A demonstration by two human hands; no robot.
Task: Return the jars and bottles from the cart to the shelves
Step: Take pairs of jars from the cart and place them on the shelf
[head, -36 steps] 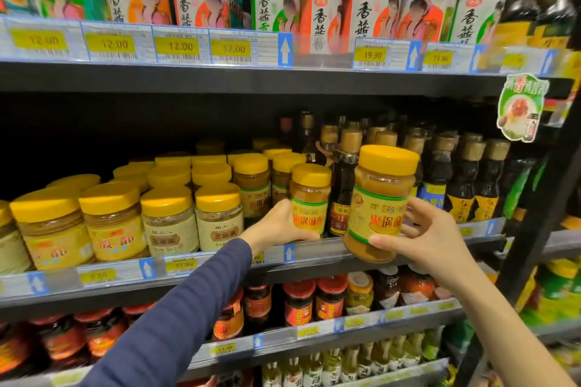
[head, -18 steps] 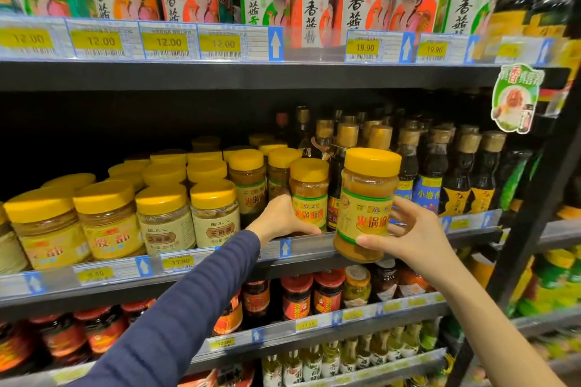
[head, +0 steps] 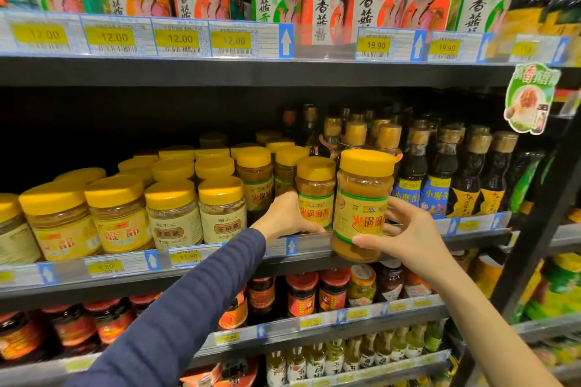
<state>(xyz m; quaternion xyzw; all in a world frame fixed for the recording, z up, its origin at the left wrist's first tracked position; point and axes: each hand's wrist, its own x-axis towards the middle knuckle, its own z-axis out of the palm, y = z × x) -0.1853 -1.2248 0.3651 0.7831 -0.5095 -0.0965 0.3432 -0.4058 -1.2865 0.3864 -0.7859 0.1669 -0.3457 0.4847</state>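
Held in the right hand (head: 412, 239): a yellow-lidded jar (head: 361, 204) of tan paste, upright, in front of the middle shelf's front rail (head: 301, 245), its base below the rail's top edge, so not yet set down. Thumb across the lower label, fingers (head: 401, 207) wrapped round the far side, pressed on the jar's body. Left hand (head: 283, 217) curled round a matching jar on the shelf (head: 316, 195), fingers mostly hidden behind it, thumb along the rail; looks to be shifting it aside to open a slot.

Probably heavy for its size: full to the shoulder with dense paste. Wall clear and rigid; glass or hard plastic, cannot tell, so best treated as breakable. Smooth sides, glossy label, likely a little slippery. Best grip low on the straight body, as now, or with a palm under the base; not by the lid.

Readable writing: red "火锅麻酱" on the yellow label of both jars, under a small panel too blurred to read surely. To the left, squat jars (head: 121, 217) marked "殷都", then 2 marked "田不二 芝麻酱". Price tags (head: 114, 37) on the top rail: "12.00" 4 times, "19.90" twice; below, "11.90". Top-shelf jars show "香菇". Dark bottles (head: 412, 173) to the right read "小磨香".
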